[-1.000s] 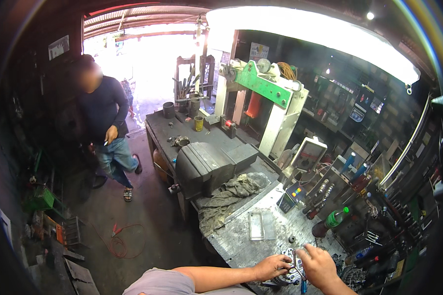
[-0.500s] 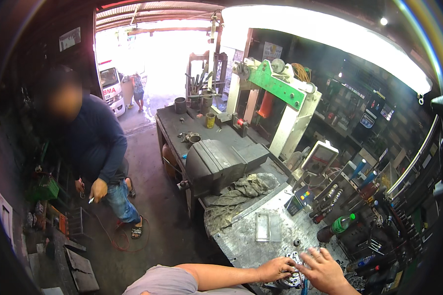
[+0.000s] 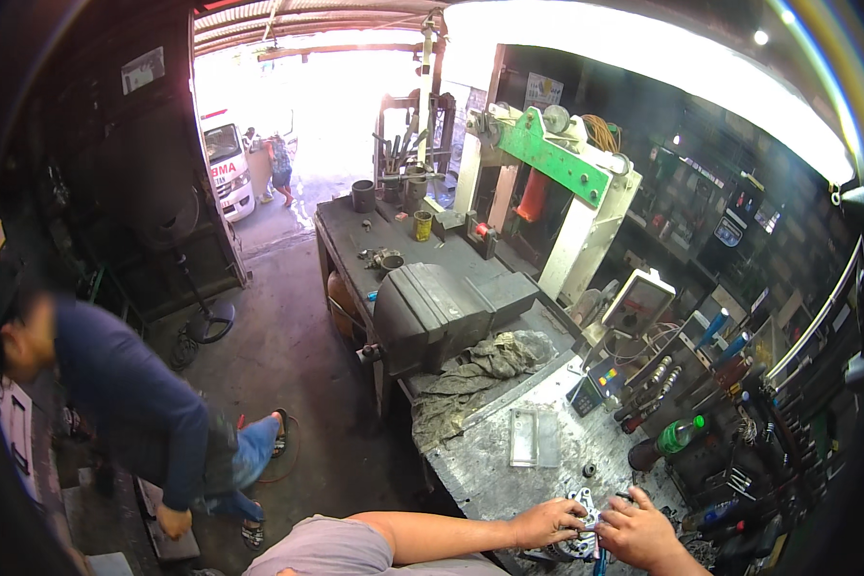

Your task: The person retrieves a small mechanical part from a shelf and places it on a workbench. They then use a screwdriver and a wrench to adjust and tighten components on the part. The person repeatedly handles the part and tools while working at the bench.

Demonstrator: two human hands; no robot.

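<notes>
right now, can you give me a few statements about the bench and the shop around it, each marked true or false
1. The left hand and the right hand are both at the pale metal part. True.
2. The soft drink-style bottle has a red cap. False: the bottle has a green cap.
3. The shallow rectangular case lies to the right of the bottle. False: the case lies to its left.
4. The white frame carries a green crossbeam. True.
5. The co-worker in the dark blue top stands fully upright. False: the co-worker is bent forward.
</notes>
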